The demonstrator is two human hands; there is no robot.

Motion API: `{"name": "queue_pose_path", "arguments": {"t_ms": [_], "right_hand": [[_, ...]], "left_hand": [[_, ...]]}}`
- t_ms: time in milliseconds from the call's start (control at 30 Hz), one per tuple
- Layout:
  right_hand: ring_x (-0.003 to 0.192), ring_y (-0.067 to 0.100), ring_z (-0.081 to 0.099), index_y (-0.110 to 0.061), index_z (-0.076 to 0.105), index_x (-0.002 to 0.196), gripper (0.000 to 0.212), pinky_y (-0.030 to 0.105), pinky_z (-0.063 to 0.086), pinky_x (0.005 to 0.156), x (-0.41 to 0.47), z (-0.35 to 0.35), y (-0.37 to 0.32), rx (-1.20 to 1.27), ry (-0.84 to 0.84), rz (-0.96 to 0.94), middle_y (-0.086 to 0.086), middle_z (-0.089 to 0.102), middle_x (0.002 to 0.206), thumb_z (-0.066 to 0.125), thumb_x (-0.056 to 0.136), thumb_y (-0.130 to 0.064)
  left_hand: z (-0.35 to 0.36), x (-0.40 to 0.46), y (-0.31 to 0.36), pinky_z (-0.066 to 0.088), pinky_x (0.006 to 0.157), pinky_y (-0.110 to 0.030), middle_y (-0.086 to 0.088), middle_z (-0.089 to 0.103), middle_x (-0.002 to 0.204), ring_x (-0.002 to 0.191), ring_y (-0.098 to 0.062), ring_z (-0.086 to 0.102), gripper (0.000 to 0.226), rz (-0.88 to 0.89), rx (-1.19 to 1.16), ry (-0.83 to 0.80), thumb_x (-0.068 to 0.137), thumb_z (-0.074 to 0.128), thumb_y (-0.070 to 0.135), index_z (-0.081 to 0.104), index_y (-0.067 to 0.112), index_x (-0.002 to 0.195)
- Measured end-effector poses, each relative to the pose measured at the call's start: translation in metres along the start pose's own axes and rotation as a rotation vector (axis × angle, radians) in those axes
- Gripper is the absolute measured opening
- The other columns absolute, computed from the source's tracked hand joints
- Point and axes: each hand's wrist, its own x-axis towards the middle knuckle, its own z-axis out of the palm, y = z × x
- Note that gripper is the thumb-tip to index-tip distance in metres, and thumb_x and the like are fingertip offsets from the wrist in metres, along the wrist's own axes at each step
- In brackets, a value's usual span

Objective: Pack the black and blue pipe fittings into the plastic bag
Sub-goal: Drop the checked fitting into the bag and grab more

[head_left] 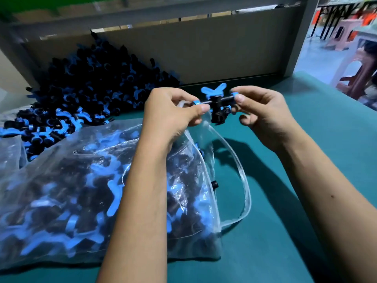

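Both hands are raised above the teal-covered worktop (285, 231), holding one black pipe fitting with a blue butterfly-shaped handle (216, 101) between them. The left hand (173, 115) pinches the fitting's left blue-ringed end between thumb and fingers; the same hand also grips the rim of the clear plastic bag (81, 190), lifting the bag's mouth. The right hand (263, 111) pinches the fitting's right blue-ringed end with thumb and forefinger, its other fingers curled. The fitting is horizontal, handle upward, directly above the open mouth of the bag and not yet inside it.

The bag lies on its side on the worktop, under the left forearm, largely filled with black and blue fittings. Its thick clear rim loops out to the right on the worktop surface. One small black part sits at the bag's mouth edge.

A large loose heap of black and blue pipe fittings (85, 88) is at the rear left of the worktop, against a brown cardboard panel (204, 52). Pink plastic stools (355, 68) stand on the floor beyond the right edge.
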Motion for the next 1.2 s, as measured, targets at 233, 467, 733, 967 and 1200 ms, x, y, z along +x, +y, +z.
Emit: {"name": "queue_pose_path", "arguments": {"t_ms": [233, 467, 733, 967, 1200], "right_hand": [[0.072, 0.014, 0.063, -0.01, 0.073, 0.099, 0.013, 0.021, 0.042, 0.05, -0.003, 0.012, 0.008, -0.058, -0.084, 0.011, 0.005, 0.07, 0.083, 0.075, 0.086, -0.008], [0.072, 0.021, 0.07, -0.012, 0.07, 0.097, 0.009, 0.025, 0.053, 0.059, 0.001, 0.003, 0.003, 0.07, 0.066, 0.037, 0.009, 0.073, 0.089, 0.062, 0.097, -0.008], [0.058, 0.01, 0.062, -0.01, 0.073, 0.096, 0.013, 0.019, 0.054, 0.056, -0.001, -0.027, -0.011, -0.046, -0.259, 0.102, 0.002, 0.07, 0.077, 0.07, 0.084, -0.014], [0.074, 0.022, 0.074, 0.001, 0.069, 0.104, 0.02, 0.026, 0.059, 0.066, -0.012, 0.02, -0.006, -0.14, -0.658, 0.216, 0.008, 0.073, 0.087, 0.07, 0.084, 0.001], [0.079, 0.015, 0.071, -0.013, 0.076, 0.089, 0.028, 0.033, 0.059, 0.072, -0.03, 0.086, 0.004, -0.129, -0.712, 0.06, 0.0, 0.076, 0.088, 0.071, 0.078, 0.013]], "left_hand": [[0.007, -0.001, -0.002, 0.064, 0.07, -0.045, -0.019, 0.074, 0.072, 0.058, -0.025, 0.067, 0.02, 0.023, 0.113, -0.013, 0.072, 0.092, 0.002, 0.075, -0.001, 0.081], [-0.007, 0.0, 0.002, 0.049, 0.05, -0.022, -0.013, 0.072, 0.065, 0.049, -0.016, 0.063, 0.014, 0.006, 0.125, 0.045, 0.076, 0.089, 0.002, 0.075, 0.006, 0.077], [-0.012, -0.001, 0.019, 0.055, 0.06, -0.028, -0.02, 0.07, 0.066, 0.058, -0.025, 0.067, 0.01, 0.101, -0.165, 0.184, 0.086, 0.07, -0.012, 0.074, -0.007, 0.079], [-0.004, -0.009, 0.034, 0.063, 0.073, -0.031, -0.023, 0.075, 0.082, 0.071, -0.024, 0.078, 0.011, 0.164, -0.123, 0.097, 0.087, 0.068, -0.012, 0.073, -0.004, 0.092], [0.004, -0.018, 0.043, 0.065, 0.077, -0.04, -0.017, 0.073, 0.073, 0.068, -0.023, 0.078, 0.014, 0.178, -0.096, 0.075, 0.089, 0.064, -0.013, 0.073, -0.004, 0.094]]}}
